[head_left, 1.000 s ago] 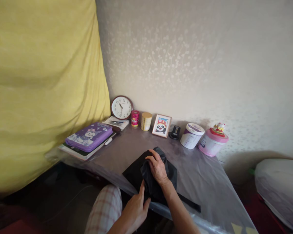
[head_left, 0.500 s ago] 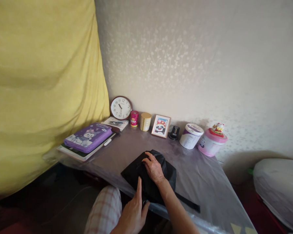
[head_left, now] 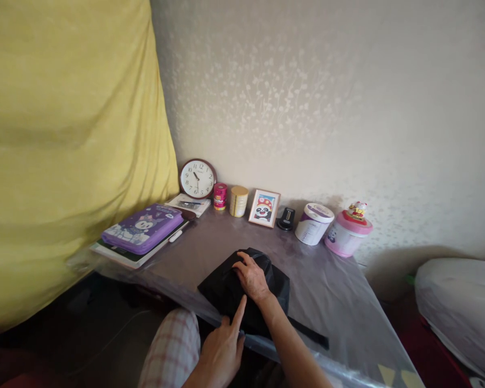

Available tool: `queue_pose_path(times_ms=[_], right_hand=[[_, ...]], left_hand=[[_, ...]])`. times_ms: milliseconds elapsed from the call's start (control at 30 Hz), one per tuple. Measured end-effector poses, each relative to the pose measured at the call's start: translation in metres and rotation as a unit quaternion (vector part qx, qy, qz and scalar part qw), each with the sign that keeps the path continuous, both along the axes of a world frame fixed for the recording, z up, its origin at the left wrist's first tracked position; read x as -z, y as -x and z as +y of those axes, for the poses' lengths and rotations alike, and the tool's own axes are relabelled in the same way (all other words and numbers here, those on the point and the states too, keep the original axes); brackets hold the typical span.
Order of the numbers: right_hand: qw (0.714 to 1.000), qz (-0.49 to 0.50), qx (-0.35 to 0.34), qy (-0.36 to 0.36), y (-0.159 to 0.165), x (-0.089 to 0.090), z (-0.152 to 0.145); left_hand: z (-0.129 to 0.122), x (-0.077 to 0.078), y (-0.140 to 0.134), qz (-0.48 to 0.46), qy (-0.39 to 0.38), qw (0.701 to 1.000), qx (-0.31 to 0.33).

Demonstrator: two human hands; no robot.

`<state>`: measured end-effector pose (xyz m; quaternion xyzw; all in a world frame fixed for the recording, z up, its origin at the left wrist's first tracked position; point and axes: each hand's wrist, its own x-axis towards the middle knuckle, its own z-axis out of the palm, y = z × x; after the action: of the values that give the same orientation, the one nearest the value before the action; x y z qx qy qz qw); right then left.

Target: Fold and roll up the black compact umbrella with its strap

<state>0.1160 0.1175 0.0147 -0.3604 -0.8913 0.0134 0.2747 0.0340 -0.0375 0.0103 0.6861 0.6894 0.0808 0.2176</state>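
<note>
Head view: half-curled right hand (head_left: 253, 278) seemingly flattens black fabric bag (head_left: 226, 291); left hand (head_left: 223, 346), seven o'clock, extends index (both grips unclear); next needs steadying.

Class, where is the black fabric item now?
In the head view, the black fabric item lies lower centre on the table, beneath the right hand, towards the near edge.

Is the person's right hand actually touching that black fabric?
Touching. The head view shows the right hand lying directly on the black fabric, with no gap visible.
</note>
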Motion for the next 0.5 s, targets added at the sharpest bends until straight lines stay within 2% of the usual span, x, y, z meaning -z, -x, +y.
queue_pose_path(times_ms=[300,500], right_hand=[[1.000,0.003,-0.006,0.016,0.001,-0.003,-0.002],[0.996,0.071,-0.060,-0.010,-0.015,-0.008,-0.026]], left_hand=[[0.005,0.006,-0.005,0.016,0.006,1.000,-0.016],[0.004,0.009,-0.007,0.021,0.002,0.999,-0.027]])
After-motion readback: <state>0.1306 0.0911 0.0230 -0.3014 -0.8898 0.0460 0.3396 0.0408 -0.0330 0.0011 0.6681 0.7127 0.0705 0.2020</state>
